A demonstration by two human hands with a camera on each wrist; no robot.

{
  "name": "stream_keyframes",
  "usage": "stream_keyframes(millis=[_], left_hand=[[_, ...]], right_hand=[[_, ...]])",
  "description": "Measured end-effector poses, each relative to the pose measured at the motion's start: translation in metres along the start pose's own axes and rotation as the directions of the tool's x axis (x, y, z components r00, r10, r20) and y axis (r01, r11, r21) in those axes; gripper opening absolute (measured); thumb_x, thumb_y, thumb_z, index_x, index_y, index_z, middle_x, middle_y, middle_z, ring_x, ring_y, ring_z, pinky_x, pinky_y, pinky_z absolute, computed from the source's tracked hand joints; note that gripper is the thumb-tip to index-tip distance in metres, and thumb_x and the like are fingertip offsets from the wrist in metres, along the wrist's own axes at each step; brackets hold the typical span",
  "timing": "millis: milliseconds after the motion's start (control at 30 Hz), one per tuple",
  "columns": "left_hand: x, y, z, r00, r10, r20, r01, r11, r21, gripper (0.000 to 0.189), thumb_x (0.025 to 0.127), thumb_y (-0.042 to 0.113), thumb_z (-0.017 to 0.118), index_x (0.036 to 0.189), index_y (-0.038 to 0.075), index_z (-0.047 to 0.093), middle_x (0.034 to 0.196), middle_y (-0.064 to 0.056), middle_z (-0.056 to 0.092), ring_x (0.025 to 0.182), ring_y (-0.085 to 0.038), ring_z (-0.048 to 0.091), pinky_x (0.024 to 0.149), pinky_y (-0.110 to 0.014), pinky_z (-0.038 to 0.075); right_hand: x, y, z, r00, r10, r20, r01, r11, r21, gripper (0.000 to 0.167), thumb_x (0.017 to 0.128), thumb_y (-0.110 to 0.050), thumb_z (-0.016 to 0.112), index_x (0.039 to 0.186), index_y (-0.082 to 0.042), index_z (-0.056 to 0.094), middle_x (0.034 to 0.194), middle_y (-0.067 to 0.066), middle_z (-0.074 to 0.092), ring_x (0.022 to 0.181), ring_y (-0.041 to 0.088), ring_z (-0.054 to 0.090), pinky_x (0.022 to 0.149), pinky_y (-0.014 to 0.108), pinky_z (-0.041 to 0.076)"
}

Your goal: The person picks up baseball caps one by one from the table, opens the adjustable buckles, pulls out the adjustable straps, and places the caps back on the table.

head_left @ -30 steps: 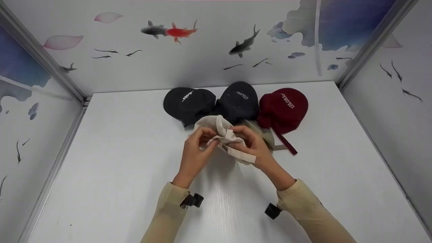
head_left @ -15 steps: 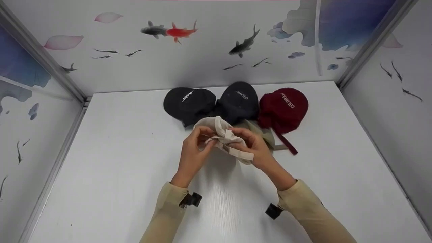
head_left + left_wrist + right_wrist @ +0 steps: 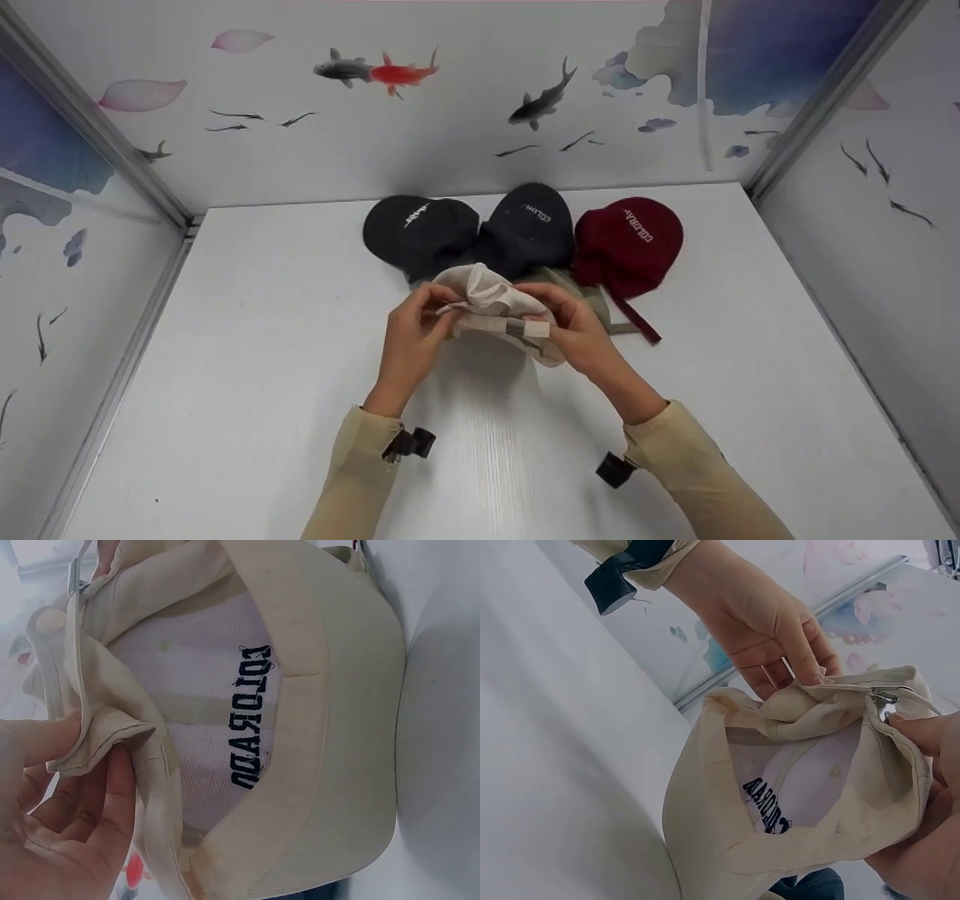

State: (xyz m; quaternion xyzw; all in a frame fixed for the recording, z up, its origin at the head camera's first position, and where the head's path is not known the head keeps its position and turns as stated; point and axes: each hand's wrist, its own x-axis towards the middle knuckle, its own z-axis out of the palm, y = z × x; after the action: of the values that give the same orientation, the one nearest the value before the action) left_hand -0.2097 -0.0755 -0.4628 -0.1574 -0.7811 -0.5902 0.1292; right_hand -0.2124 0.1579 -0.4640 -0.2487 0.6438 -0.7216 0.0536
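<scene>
A cream baseball cap (image 3: 495,296) is held over the middle of the table, its opening toward me. My left hand (image 3: 409,341) pinches a fold of its back edge between thumb and fingers, close up in the left wrist view. My right hand (image 3: 585,337) grips the other side of the back; in the right wrist view its thumb presses beside a metal buckle (image 3: 885,701). The back strap (image 3: 517,327) runs between both hands, its short end at the right fingers. Inside the crown shows dark embroidery (image 3: 251,716), and the brim (image 3: 360,720) points away from me.
At the back of the white table (image 3: 247,337) lie a black cap (image 3: 431,236), a dark navy cap (image 3: 529,225) and a dark red cap (image 3: 630,244) with its strap trailing forward. An olive cap (image 3: 592,300) sits partly behind my right hand. Printed walls enclose the table.
My left hand has moved left and slightly down, widening the gap between the hands. The cap's back edge is stretched straighter, and the strap end now lies more level and shorter.
</scene>
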Motion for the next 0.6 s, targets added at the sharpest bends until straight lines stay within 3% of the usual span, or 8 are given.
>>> stream_keyframes(millis=[200, 333, 600], left_hand=[[-0.001, 0.002, -0.007, 1.0, -0.01, 0.018, 0.01, 1.0, 0.006, 0.01, 0.092, 0.005, 0.07, 0.101, 0.004, 0.066, 0.102, -0.01, 0.07, 0.085, -0.017, 0.067, 0.063, -0.022, 0.057], [-0.001, 0.004, -0.014, 1.0, -0.008, 0.019, 0.008, 1.0, 0.023, 0.009, 0.092, 0.003, 0.068, 0.101, 0.007, 0.068, 0.104, -0.007, 0.071, 0.09, -0.016, 0.067, 0.064, -0.022, 0.056], [0.0, 0.003, -0.025, 1.0, 0.013, 0.019, -0.014, 0.997, 0.072, 0.015, 0.094, 0.0, 0.064, 0.101, 0.011, 0.072, 0.104, -0.001, 0.073, 0.099, -0.012, 0.067, 0.08, -0.024, 0.057]], right_hand=[[-0.003, 0.001, -0.005, 1.0, 0.011, 0.022, -0.011, 1.0, -0.014, 0.027, 0.097, 0.003, 0.056, 0.12, -0.009, 0.063, 0.109, -0.012, 0.068, 0.099, 0.002, 0.063, 0.086, 0.017, 0.053], [-0.004, -0.001, -0.009, 0.999, 0.025, 0.042, -0.025, 1.0, -0.008, 0.027, 0.097, 0.003, 0.054, 0.118, -0.01, 0.063, 0.11, -0.012, 0.068, 0.101, 0.001, 0.062, 0.088, 0.016, 0.052], [-0.007, -0.006, -0.013, 0.992, 0.09, 0.09, -0.091, 0.996, -0.002, 0.031, 0.097, 0.005, 0.049, 0.121, -0.011, 0.06, 0.113, -0.011, 0.065, 0.102, 0.003, 0.059, 0.09, 0.019, 0.05]])
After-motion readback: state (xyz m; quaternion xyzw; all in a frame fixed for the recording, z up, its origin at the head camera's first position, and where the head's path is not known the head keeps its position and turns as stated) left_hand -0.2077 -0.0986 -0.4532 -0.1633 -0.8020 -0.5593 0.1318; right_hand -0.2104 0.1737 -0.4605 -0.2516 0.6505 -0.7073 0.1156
